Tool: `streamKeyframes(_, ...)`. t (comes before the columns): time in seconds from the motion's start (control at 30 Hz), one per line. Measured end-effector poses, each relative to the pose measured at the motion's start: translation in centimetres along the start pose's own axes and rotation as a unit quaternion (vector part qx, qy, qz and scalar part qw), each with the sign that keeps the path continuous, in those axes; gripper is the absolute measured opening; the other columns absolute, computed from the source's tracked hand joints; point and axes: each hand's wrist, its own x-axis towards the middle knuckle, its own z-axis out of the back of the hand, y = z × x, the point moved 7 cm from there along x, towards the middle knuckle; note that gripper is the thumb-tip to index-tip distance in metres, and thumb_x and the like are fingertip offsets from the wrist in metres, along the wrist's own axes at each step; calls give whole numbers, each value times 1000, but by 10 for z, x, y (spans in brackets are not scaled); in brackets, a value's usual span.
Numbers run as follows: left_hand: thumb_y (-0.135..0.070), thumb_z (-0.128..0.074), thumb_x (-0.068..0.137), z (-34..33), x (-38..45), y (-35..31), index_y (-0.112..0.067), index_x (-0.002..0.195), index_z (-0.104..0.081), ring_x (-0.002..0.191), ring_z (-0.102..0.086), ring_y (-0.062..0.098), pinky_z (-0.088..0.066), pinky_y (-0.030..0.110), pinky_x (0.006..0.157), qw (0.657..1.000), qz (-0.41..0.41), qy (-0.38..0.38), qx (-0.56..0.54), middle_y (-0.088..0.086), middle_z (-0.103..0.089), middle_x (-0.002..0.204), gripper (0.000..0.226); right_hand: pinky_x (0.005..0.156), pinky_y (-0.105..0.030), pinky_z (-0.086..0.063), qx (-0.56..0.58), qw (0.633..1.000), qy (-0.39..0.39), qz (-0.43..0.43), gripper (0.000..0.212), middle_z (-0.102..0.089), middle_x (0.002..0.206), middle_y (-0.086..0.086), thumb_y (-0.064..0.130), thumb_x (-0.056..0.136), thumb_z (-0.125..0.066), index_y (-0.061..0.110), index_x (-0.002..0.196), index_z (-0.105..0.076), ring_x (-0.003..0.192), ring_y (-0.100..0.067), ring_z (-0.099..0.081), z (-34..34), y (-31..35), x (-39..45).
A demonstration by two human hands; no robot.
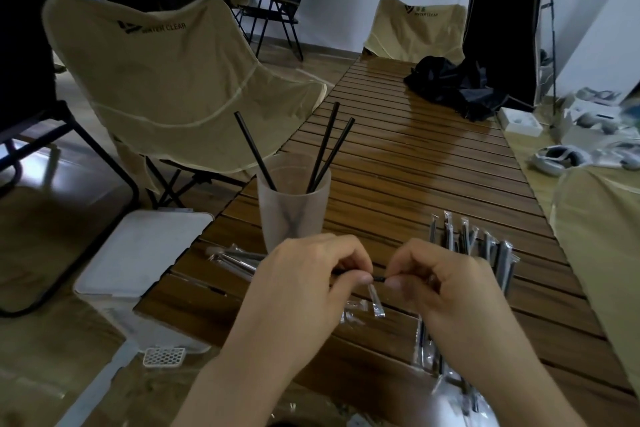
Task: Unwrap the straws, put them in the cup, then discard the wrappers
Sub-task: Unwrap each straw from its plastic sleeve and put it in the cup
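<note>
Both hands meet low over the slatted wooden worktop point(398, 156), just in front of the frosted translucent plastic cup point(293, 208). The left hand point(301, 284) and right hand point(446, 284) each pinch the thin black plastic straw point(378, 278) between thumb and fingertips, a clear torn wrapper point(376, 300) dangling beneath. To do this well, probably hold the bared end firmly and slide the film off in one straight pull, without bending the straw. It looks matte, slim and rigid; only a short stretch shows between the hands.
</note>
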Motion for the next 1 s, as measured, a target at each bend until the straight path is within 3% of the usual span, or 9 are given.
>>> streamKeyframes(0.1, -39, -62, 86, 8, -1, -2, -36, 87, -66, 81, -60, -5, -50, 12, 69, 999, 11, -39, 7, -22, -64, 81, 5, 53, -9, -41, -22, 998, -37, 39, 34, -57, 59, 12, -2, 78, -71, 29, 69, -60, 62, -1, -55, 1, 7, 1)
streamKeyframes(0.27, -38, -66, 83, 15, -5, 1, -38, 80, -67, 78, -60, -8, -47, 6, 61, 995, 55, -88, 3, -26, -59, 68, 3, 63, -13, -38, -76, 989, -87, 91, 36, -52, 71, 19, -8, 73, -71, 25, 70, -56, 76, -3, -50, -1, 18, 2)
streamKeyframes(0.43, -39, -66, 85, 16, -6, 8, -43, 76, -62, 77, -58, -11, -45, 7, 61, 992, 93, -88, -7, -29, -58, 68, 10, 70, -10, -33, -74, 978, -138, 140, 25, -51, 75, 15, 1, 78, -58, 24, 71, -54, 80, -8, -43, 0, 31, -1)
streamKeyframes(0.6, -49, -60, 83, 21, -6, 17, -42, 79, -65, 80, -57, -11, -40, 7, 57, 988, 115, -99, -22, -28, -58, 66, 10, 70, -14, -35, -48, 976, -163, 139, 19, -51, 80, 12, 5, 81, -60, 24, 75, -57, 79, -10, -46, 0, 30, 0)
streamKeyframes(0.73, -48, -58, 87, 23, -6, 28, -44, 81, -61, 74, -59, -12, -44, 8, 58, 986, 144, -80, 2, -26, -62, 70, 8, 72, -22, -36, -72, 979, -160, 104, 22, -49, 84, 9, 2, 81, -69, 22, 77, -62, 82, -11, -43, -2, 16, 1)
streamKeyframes(0.83, -47, -59, 88, 28, -8, 42, -41, 84, -62, 69, -58, -12, -39, 7, 55, 981, 173, -75, 36, -25, -62, 71, 8, 74, -31, -37, -87, 983, -148, 66, 19, -50, 85, 11, 10, 78, -67, 27, 75, -60, 84, -5, -43, -2, 5, 0)
streamKeyframes(1.0, -45, -62, 88, 31, -14, 59, -40, 86, -62, 68, -56, -7, -39, 10, 54, 973, 211, -47, 87, -22, -60, 76, 6, 64, -11, -38, -79, 995, -7, -60, 38, -55, 79, 18, 11, 81, -71, 40, 66, -51, 76, 5, -52, -32, -28, 4)
